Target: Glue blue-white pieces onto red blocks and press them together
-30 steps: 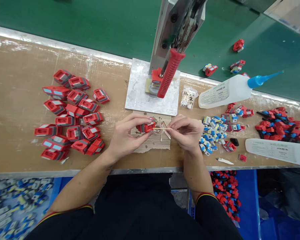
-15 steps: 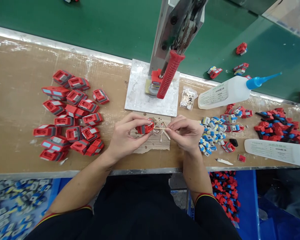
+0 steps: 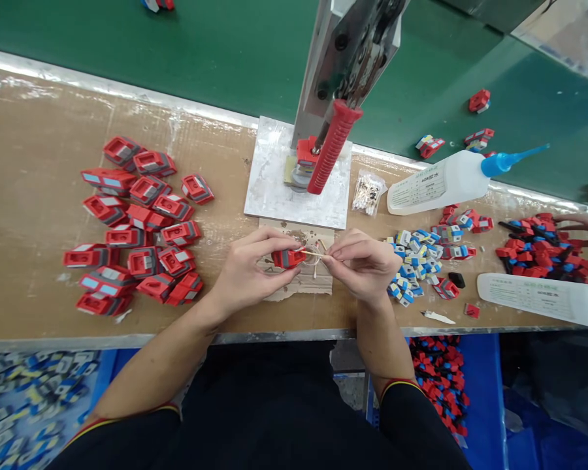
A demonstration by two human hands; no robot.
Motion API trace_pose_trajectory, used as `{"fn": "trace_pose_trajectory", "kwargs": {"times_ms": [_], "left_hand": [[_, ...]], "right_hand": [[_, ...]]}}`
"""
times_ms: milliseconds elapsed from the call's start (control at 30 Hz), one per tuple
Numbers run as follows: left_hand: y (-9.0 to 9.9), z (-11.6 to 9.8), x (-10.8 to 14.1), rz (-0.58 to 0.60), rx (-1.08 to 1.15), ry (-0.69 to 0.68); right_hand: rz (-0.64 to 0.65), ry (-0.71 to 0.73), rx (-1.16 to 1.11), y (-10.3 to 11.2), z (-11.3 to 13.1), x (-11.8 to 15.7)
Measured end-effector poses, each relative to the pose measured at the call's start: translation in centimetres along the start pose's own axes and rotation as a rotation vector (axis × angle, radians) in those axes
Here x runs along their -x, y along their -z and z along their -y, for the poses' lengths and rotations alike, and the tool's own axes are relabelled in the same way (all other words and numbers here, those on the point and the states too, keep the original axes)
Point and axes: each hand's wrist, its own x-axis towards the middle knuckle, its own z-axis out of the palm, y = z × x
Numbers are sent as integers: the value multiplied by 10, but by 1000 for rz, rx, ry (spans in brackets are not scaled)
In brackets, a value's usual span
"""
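Observation:
My left hand (image 3: 249, 269) pinches a red and grey plastic toy part (image 3: 287, 258) between thumb and fingers. In my right hand (image 3: 363, 262) a cotton swab (image 3: 310, 253) is held by its stick, pointing left. Its far end meets the right end of the toy part, though whether it goes inside cannot be made out. Beneath the swab, a small clear round dish (image 3: 311, 264) and a few more swabs lie on a stained piece of cardboard (image 3: 318, 284). My hands partly cover the cardboard.
A lever press (image 3: 334, 147) stands on a metal plate (image 3: 274, 189). Red toy parts (image 3: 142, 219) are grouped left; blue-white pieces (image 3: 414, 264), glue bottles (image 3: 438, 183) and a swab bag (image 3: 368, 192) lie right. A co-worker's hand (image 3: 585, 225) touches red-black pieces (image 3: 534, 251). A green belt (image 3: 215, 59) runs behind.
The toy part has shifted slightly right in my left hand. A co-worker's hand has come in at the right edge. Pieces on the green belt have moved right.

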Motion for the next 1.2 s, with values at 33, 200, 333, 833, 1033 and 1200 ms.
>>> {"fn": "trace_pose_trajectory", "kwargs": {"times_ms": [33,200,333,833,1033,1200], "left_hand": [[0,0,0,2,4,1],[-2,0,1,9,33,10],[-2,1,1,8,46,20],[2,1,-1,7,49,21],[2,0,-1,10,47,21],[2,-1,-1,20,39,36]], "right_hand": [[4,6,5,-1,1,0],[17,44,2,-4,4,-1],[30,46,-40,-4,6,-3],[99,-3,-53,7,4,-5],[69,13,-1,8,4,-5],[28,32,0,4,4,-4]]}}
